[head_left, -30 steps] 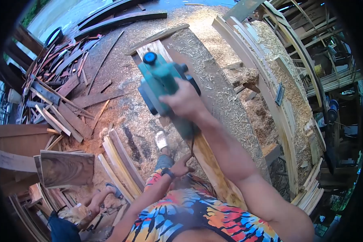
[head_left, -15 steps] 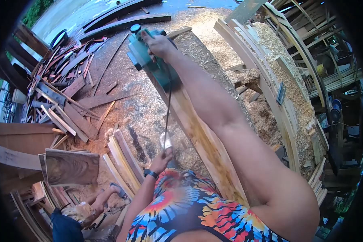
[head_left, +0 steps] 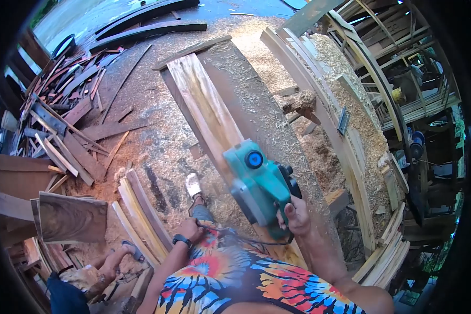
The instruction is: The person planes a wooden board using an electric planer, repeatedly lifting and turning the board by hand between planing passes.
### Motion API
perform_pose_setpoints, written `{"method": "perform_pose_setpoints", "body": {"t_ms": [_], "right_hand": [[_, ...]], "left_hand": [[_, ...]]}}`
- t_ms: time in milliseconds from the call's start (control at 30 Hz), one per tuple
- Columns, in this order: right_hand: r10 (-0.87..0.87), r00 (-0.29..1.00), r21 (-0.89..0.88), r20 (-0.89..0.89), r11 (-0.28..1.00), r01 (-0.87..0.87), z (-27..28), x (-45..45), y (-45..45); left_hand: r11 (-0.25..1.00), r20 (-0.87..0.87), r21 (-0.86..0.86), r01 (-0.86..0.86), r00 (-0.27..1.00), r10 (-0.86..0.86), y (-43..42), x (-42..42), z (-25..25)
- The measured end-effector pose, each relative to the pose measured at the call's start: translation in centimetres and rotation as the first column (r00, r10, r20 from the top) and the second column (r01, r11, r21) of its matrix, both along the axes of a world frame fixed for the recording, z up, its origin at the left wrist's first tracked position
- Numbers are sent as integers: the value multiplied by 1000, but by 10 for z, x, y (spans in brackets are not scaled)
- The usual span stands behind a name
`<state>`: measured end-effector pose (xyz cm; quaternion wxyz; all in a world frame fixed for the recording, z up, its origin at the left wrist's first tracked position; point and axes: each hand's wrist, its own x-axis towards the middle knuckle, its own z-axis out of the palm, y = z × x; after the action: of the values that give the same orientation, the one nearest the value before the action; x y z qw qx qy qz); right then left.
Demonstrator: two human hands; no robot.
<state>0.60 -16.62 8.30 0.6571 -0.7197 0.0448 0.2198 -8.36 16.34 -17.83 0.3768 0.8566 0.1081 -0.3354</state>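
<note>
From the head camera I have the green power planer on the near part of a long board, its blue-topped knob facing the far end. My right hand is at the rear handle, fingers curled around it in a closed grip. I read the planer as resting on the wood, though its lower edge is too blurred for me to see the contact.

A dark cord runs from the planer's rear to my left hand, low and left of the tool. Those fingers are bent in around the cord; I can't tell how tightly. There is a dark band on that wrist.

The board lies lengthwise on a broad bench strewn with shavings, its far end close to a crosswise strip. Left of the bench I see 1 white shoe on the dusty ground, and beyond my left hand several upright-leaning planks. At lower left is another person's leg, with a sandal on the foot.

Farther left lies a heap of scrap wood; at the far end, 2 dark beams. To the right, a long curved timber runs alongside more shavings.
</note>
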Motion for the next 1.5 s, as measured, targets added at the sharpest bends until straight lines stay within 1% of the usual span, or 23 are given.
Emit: {"method": "perform_pose_setpoints", "body": {"t_ms": [133,267,333,400,467,600,633,733,767,800,867,933,1000,1033,1100,1133,1167,1233,1267,1300,1400,1433,1500], "right_hand": [[-8,1000,-43,-10,999,8,7,28,16],[81,993,-59,86,995,-76,5,105,53],[65,993,-14,102,998,-63,7,154,82],[70,990,-63,119,996,-62,8,207,110],[75,983,-86,169,994,-61,5,263,138],[95,973,-104,211,992,-74,10,366,189],[85,977,-63,197,995,-74,8,389,201],[49,966,-42,254,998,-40,3,443,236],[49,968,-48,248,998,-38,1,449,238],[51,967,-51,248,998,-40,5,452,242],[63,968,-31,244,998,-58,3,446,241],[89,965,2,248,996,-93,0,419,225],[78,981,-45,180,996,-71,14,356,202],[84,982,-58,168,995,-75,17,323,188],[54,985,-44,167,998,-48,3,254,154],[103,984,-117,149,989,-86,11,212,135],[123,975,-225,187,971,-79,8,175,118],[88,982,-271,167,962,-40,6,104,91],[56,997,-220,57,974,-42,7,74,78],[65,997,-231,34,971,-55,7,52,67],[84,989,-250,121,967,-51,-2,45,64],[82,987,-249,141,967,-45,-1,51,68],[84,981,-248,172,968,-39,1,71,80]], "left_hand": [[999,13,-24,33,999,-33,-12,11,-6],[1000,23,28,-3,1000,3,-3,32,-2],[996,38,-15,-86,996,87,10,39,-8],[988,50,-23,-155,987,156,18,49,-7],[977,60,6,-213,975,213,25,64,8],[920,228,-50,-390,892,390,27,85,39],[887,177,-114,-447,870,461,27,91,45],[852,183,-223,-473,838,514,25,97,41],[852,273,-268,-450,812,515,22,97,39],[862,274,-256,-438,822,500,20,99,43],[885,269,-223,-409,847,459,23,96,53],[903,218,-140,-405,877,427,29,84,36],[918,153,-58,-392,905,396,38,70,19],[913,174,-60,-403,897,407,41,58,6],[920,75,-34,-391,916,393,44,47,20],[923,24,-20,-385,923,385,46,41,26],[952,47,83,-294,956,291,48,34,19],[953,84,95,-288,956,281,44,15,-3],[953,102,100,-286,956,276,42,9,-9],[950,152,136,-282,953,261,33,8,-4],[973,112,87,-213,973,203,19,6,-17],[982,80,56,-179,981,175,14,18,10],[980,113,-20,-197,974,198,7,30,17]]}}
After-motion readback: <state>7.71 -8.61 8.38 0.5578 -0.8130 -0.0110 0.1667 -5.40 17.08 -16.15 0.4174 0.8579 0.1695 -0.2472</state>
